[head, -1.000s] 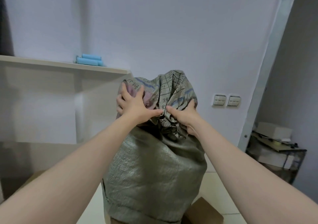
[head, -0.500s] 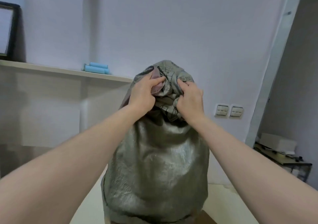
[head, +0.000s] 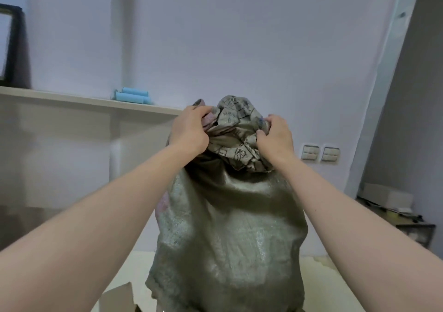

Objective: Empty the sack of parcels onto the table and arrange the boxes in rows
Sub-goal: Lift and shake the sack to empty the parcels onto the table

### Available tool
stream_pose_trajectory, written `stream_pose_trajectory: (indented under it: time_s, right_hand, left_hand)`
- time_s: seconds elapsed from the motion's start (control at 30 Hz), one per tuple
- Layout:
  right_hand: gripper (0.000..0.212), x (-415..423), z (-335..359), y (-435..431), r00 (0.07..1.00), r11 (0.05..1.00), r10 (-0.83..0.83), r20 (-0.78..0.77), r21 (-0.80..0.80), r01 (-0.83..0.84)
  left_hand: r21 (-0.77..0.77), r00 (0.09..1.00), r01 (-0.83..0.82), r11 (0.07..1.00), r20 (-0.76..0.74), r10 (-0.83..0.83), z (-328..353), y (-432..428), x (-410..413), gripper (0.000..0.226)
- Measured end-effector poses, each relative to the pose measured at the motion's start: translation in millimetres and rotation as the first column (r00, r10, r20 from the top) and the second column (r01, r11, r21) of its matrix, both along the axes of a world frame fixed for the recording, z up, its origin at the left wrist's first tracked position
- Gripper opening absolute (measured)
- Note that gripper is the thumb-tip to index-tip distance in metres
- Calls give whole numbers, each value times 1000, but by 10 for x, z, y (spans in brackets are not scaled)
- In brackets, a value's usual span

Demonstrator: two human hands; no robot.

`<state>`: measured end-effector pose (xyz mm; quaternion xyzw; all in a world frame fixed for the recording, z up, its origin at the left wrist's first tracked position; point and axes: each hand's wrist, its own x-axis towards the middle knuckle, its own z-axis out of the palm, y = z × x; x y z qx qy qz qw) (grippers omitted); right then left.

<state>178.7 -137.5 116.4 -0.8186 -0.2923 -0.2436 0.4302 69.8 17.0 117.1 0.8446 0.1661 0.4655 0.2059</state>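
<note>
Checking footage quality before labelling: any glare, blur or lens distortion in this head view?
Head view: even light, no hard shadows; pale sheen on the sack; the wide lens tilts the door frame; the area below the shelf looks smeared; left hand and right hand are sharp.

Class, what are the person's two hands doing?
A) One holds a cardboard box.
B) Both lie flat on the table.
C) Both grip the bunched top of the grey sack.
C: the left hand and the right hand each clutch crumpled fabric at the top of the sack.
</note>
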Motion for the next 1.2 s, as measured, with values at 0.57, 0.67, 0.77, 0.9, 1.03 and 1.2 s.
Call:
stream_pose_trajectory:
  time_s: [0.57,0.67,0.77,0.9,1.03,1.2]
  right_hand:
    - [14,30,6,-261,998,987,15,-64,161,-5]
    - [22,-31,152,-312,999,963,25,44,267,-36]
    - [15,-97,220,-314,979,927,-27,201,371,-50]
    - [34,-51,107,-211,981,930,88,173,338,-143]
    - [62,1,-224,-127,975,986,155,158,38,-162]
    - [54,-101,-498,-4,982,966,131,136,-241,-96]
  left_hand:
    - [16,994,-108,994,26,108,-81,-189,-16,47]
    - [20,976,-85,996,205,80,-3,-191,-1,39]
    - [-4,950,-59,998,306,58,40,-195,-19,38]
    - [-1,976,-170,985,138,169,25,-91,-35,52]
    - [-153,1000,4,988,-28,-9,-325,33,-135,57]
    - [26,991,-134,991,-25,135,-653,-67,-91,48]
